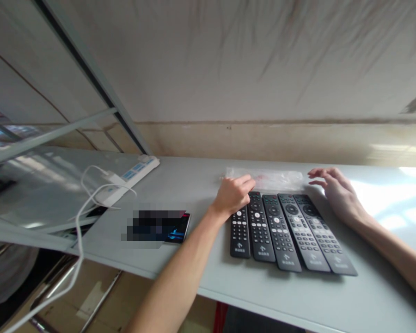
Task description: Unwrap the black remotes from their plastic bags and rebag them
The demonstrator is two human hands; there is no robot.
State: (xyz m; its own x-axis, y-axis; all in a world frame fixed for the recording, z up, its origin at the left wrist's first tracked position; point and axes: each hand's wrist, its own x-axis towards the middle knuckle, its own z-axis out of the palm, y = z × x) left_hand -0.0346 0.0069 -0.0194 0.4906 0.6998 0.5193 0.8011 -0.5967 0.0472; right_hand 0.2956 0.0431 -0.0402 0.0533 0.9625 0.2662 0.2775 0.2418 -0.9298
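Note:
Several black remote controls (278, 231) lie side by side in a row, buttons up, fanning slightly to the right. My left hand (234, 193) rests at the top of the leftmost remote control (240, 236) and hides its upper end. Its fingers are curled together; whatever is between them is hidden. Behind the row lies a clear plastic bag (280, 179), its left part just beyond my left hand. To the right of the bag, my right hand (339, 192) is open and holds nothing, fingers apart and slightly bent, near the top of the rightmost remote control (329, 236).
A phone (179, 229) with a lit screen, partly blurred out, lies left of my left forearm. Farther left, a white power strip (133, 178) has a charger and white cable (79, 226) hanging over the table edge. A wall (280, 138) stands behind the grey table (215, 273).

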